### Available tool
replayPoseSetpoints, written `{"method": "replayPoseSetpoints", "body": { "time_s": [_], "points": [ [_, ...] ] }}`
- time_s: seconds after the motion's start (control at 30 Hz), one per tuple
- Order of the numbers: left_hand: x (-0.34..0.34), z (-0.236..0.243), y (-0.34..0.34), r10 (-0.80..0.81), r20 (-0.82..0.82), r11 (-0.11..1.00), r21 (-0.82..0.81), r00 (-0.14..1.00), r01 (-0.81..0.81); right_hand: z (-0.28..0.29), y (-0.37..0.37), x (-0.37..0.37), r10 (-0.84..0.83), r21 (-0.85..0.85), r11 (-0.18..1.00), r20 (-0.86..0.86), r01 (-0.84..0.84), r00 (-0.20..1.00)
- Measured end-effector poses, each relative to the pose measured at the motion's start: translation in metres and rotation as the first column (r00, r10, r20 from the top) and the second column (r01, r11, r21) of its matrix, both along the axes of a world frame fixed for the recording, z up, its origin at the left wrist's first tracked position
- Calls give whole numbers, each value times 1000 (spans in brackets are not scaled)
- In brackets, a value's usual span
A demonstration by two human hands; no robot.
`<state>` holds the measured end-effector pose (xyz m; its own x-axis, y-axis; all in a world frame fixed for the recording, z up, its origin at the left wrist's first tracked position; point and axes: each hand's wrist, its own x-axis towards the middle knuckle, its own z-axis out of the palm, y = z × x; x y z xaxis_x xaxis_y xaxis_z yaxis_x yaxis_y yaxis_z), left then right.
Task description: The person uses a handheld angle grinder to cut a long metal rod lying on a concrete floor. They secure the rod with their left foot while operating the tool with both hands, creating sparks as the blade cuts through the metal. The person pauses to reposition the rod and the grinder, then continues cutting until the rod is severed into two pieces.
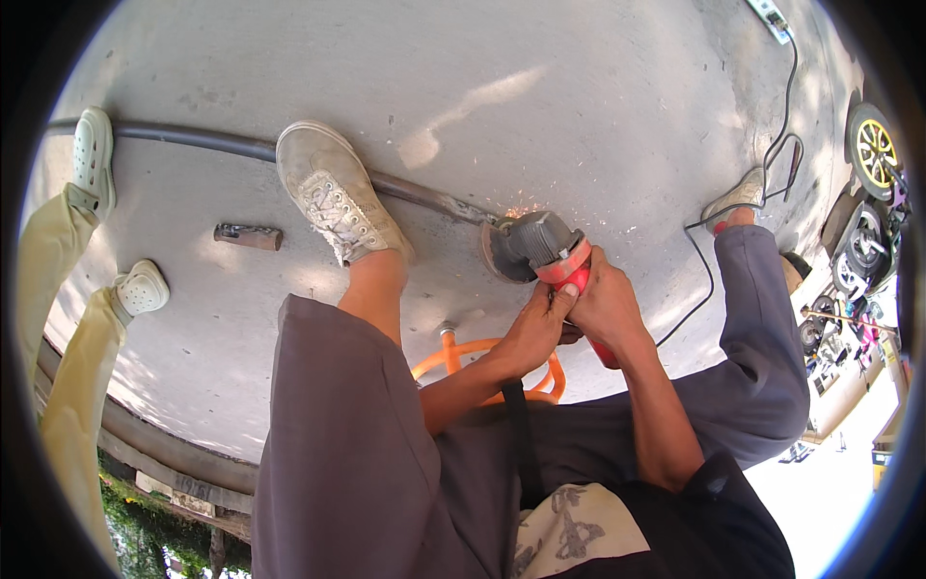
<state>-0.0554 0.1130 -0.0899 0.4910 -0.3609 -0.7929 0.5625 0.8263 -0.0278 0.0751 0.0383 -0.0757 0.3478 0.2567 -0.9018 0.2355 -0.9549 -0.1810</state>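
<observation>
Both my hands are closed round a red and grey angle grinder. My left hand grips it from the left, and my right hand wraps the red body. The grinder's disc, behind its guard, meets the right end of a long dark metal pipe lying on the ground. Orange sparks fly up at that spot. My left shoe presses on the pipe and pins it. Where exactly the disc touches the pipe is partly hidden by the guard.
A short cut piece of pipe lies left of my shoe. An orange stool is beneath me. A black cable runs past my right foot to a white power strip. Another person's pale clogs stand at left; motorcycles are at right.
</observation>
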Motion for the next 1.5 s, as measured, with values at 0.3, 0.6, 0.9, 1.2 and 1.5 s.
{"method": "replayPoseSetpoints", "body": {
  "time_s": [0.3,0.6,0.9,1.2,1.5],
  "points": [
    [-4,-3,-13,-8,31,998,62,999,6,1,-9,-7,-27,25,999,31,26,999],
    [-7,-5,-20,-23,4,998,55,1000,23,1,-9,-9,-9,3,1000,43,9,999],
    [-12,-6,-25,-10,21,996,85,1000,8,0,-13,-12,-42,22,999,46,41,998],
    [-25,-15,-35,37,44,997,59,998,-40,-2,-23,-29,-45,55,998,96,40,994],
    [-40,-17,-35,-124,66,963,247,990,104,-1,-14,-39,-45,127,991,129,28,991]
  ]
}}
